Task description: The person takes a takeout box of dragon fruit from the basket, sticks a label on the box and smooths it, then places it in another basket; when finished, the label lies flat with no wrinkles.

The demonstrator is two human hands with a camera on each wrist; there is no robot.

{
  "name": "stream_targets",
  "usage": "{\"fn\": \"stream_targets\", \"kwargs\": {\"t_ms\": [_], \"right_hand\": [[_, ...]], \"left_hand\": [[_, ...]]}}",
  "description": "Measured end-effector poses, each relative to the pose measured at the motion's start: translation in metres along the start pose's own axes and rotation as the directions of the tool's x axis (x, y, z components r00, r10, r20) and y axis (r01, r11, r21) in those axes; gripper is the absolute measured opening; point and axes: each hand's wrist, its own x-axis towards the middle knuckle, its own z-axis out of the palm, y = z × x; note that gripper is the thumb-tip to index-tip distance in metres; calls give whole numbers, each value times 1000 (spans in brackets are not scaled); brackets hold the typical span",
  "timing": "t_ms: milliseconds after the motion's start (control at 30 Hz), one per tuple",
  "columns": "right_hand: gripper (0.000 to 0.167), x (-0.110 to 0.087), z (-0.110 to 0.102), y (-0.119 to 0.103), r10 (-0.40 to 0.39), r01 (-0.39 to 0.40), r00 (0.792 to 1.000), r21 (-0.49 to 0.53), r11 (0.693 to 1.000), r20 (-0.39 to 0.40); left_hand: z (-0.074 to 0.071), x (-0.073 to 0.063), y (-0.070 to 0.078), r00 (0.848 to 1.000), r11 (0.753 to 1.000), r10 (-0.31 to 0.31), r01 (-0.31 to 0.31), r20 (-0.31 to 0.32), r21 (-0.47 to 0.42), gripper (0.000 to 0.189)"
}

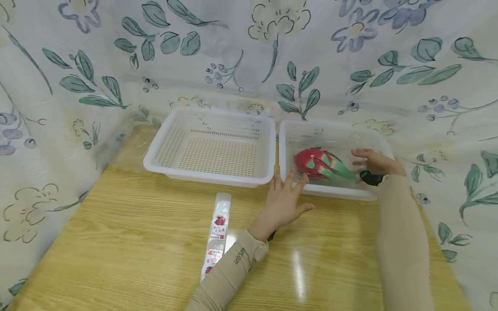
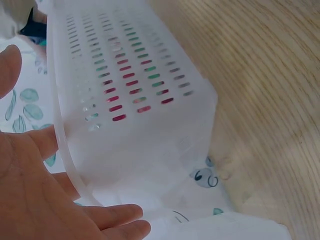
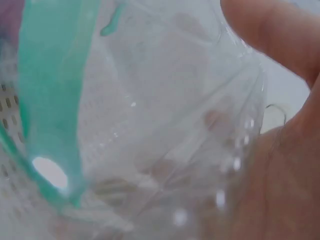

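Note:
A red dragon fruit [image 1: 313, 163] with long green scales lies in the right white basket [image 1: 334, 191]. Clear plastic packaging [image 3: 165, 100] surrounds its green end in the right wrist view. My right hand [image 1: 375, 164] reaches in at that basket's right end; its thumb and fingers close around the plastic, the fingers showing blurred through it. My left hand [image 1: 282, 203] is spread at the basket's front left corner, fingertips at the rim. In the left wrist view, the left fingers [image 2: 112, 215] are nearly straight beside the slotted basket wall, through which red and green show.
A second white slotted basket [image 1: 210, 179] stands to the left, close beside the first. A strip of labels [image 1: 215, 233] with dragon fruit pictures lies on the wooden table [image 1: 136, 242], partly under the left sleeve. Flowered cloth [image 1: 233, 52] hangs behind the baskets.

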Motion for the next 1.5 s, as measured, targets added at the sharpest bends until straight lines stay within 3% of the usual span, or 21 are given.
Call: {"fn": "stream_targets", "kwargs": {"t_ms": [100, 400, 767, 900, 1033, 1167, 1300, 1400, 1500], "right_hand": [[88, -4, 4, -1, -42, 43, 999, 44, 998, -30], [84, -14, 3, -7, -134, 122, 982, -93, 988, -132], [81, -30, 16, -18, -123, 121, 972, -23, 992, -199], [74, -39, 19, -12, -133, 131, 955, -25, 991, -264], [65, -52, 24, -7, -180, 204, 926, 36, 978, -331], [56, -68, 32, -2, -278, 358, 887, 167, 919, -369], [44, -83, 44, 3, -404, 524, 834, 312, 792, -375], [40, -93, 51, 6, -489, 606, 792, 369, 705, -366], [38, -100, 57, 9, -552, 660, 751, 375, 651, -364]], "left_hand": [[0, -1, 0, 1000, 1000, 7, -7, -2, -2, 80], [0, -1, 0, 1000, 1000, 24, -25, -15, -2, 81], [-2, 1, -3, 999, 999, 26, -27, -19, -28, 78], [-4, -1, -3, 1000, 999, 18, -19, -19, -49, 75], [-4, -2, -2, 1000, 999, -5, 4, -27, -48, 74], [-3, -1, 3, 998, 997, -37, 34, -43, -70, 76], [-2, -1, 6, 998, 992, -43, 36, -51, -124, 81], [-2, 0, 7, 997, 984, -34, 21, -71, -175, 83], [-3, -1, 7, 995, 974, -8, -15, -101, -227, 83]]}}
